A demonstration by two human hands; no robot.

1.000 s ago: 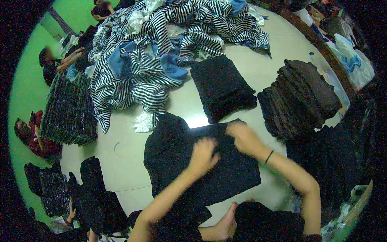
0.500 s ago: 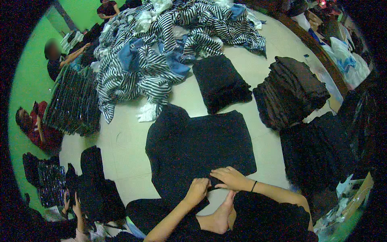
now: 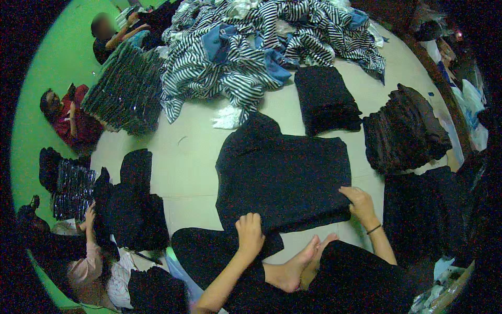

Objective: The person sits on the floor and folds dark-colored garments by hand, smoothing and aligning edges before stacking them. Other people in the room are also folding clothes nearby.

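A black garment (image 3: 285,180) lies spread flat on the floor in front of my crossed legs, with a narrower part sticking out at its far left. My left hand (image 3: 250,233) has its fingers curled on the garment's near edge, left of the middle. Out at the right edge, my right hand (image 3: 360,205), with a dark band at the wrist, pinches the cloth between thumb and fingers. The two hands are well apart. Which kind of garment it is, the dark cloth does not show.
Beyond lies a large heap of striped clothes (image 3: 240,78). A black folded stack (image 3: 327,99) and a brownish-black stack (image 3: 405,131) stand at the far right; dark cloth (image 3: 418,220) lies nearer. Left are packed stacks (image 3: 125,89), black garments (image 3: 133,209), and other people, one in red (image 3: 78,118).
My right hand has moved from beside my left hand at the near edge to the garment's right edge. The whole view has swung left.
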